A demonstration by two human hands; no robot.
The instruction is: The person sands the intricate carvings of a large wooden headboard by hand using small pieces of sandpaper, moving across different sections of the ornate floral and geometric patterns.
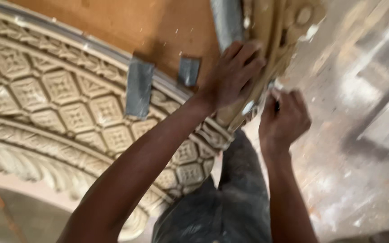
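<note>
My left hand (232,74) lies flat with fingers spread on a pale carved moulding piece (273,31) at the top centre, pressing it down. My right hand (284,119) is closed around a small dark tool beside the lower edge of that piece; the tool is mostly hidden and blurred. A large curved carved panel (59,103) with diamond lattice and leaf borders sweeps across the left, meeting the moulding piece below my left hand.
An orange-brown board (127,22) lies behind the panel, with two grey tape strips (138,87) across the panel's rim. A dusty floor (361,148) with white flecks fills the right. My dark dusty trousers (230,198) show at bottom centre.
</note>
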